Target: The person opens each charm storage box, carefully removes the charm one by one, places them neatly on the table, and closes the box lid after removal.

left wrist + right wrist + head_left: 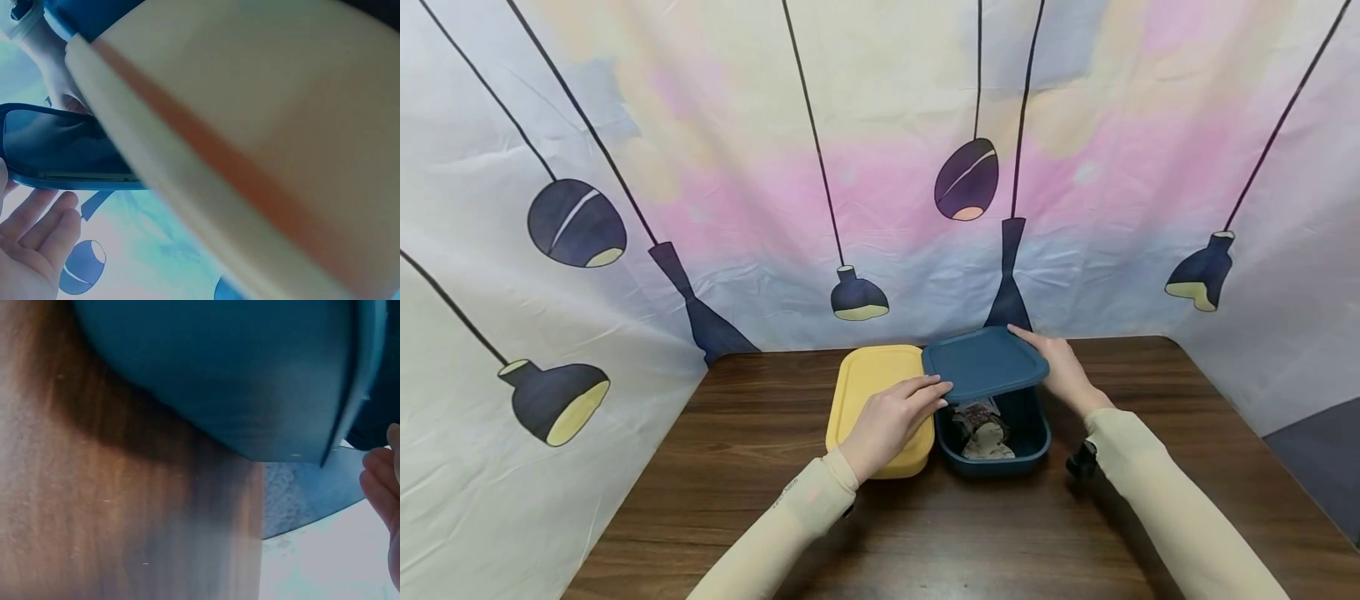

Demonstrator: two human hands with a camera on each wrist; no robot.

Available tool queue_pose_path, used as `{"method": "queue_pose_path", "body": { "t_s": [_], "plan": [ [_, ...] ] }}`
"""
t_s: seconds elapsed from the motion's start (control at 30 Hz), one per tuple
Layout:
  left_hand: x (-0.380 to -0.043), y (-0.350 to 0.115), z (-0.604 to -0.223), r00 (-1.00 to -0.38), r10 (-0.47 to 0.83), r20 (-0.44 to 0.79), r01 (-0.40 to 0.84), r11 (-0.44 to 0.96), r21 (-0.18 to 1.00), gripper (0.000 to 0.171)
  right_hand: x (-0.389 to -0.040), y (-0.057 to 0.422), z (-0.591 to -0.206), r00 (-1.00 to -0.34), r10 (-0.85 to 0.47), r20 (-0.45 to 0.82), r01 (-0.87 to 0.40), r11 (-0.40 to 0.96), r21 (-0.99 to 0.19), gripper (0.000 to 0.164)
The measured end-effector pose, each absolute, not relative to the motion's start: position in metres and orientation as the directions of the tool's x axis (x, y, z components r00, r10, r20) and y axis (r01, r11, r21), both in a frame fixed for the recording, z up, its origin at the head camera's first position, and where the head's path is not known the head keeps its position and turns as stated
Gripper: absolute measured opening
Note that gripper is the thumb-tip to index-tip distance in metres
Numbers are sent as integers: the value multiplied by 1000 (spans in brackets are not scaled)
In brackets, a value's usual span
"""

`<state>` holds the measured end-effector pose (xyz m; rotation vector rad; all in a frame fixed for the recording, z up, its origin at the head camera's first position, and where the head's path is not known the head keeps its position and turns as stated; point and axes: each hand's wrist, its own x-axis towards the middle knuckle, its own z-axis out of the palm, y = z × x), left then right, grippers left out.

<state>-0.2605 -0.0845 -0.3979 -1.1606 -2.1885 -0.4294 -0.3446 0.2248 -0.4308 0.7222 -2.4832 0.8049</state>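
A dark blue lid [985, 362] is held tilted above the rear part of an uncovered dark blue box [996, 468]. My left hand [895, 418] holds the lid's front left corner, its forearm side passing over a yellow box. At the lid's right rear edge, my right hand [1063, 371] grips the rim. Inside the blue box lie packaged items [987, 433], whitish and brown; the lid partly covers them, and their kind is unclear. In the left wrist view, the left hand [37, 244] has its fingers along the lid's edge [75, 185].
The yellow box [880, 379] with its lid on stands directly left of the blue box. Both are near the back edge of the brown wooden table [760, 483]. A curtain [910, 225] printed with hanging lamps is behind the table.
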Motion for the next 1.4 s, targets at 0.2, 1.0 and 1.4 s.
{"method": "queue_pose_path", "body": {
  "t_s": [0.2, 1.0, 1.4],
  "plan": [
    [-263, -79, -388, -408, 598, 690, 837, 546, 22, 33, -341, 232, -418, -731, -301, 612, -602, 707, -371, 42],
    [-287, -38, -334, -493, 412, 766, 856, 387, 342, 35, -300, 282, -363, -665, -132, 735, -479, 831, -285, 22],
    [-305, -7, -319, -647, 257, 718, 759, 305, 575, 33, -275, 308, -350, -623, -71, 779, -472, 829, -301, 22]
  ]
}}
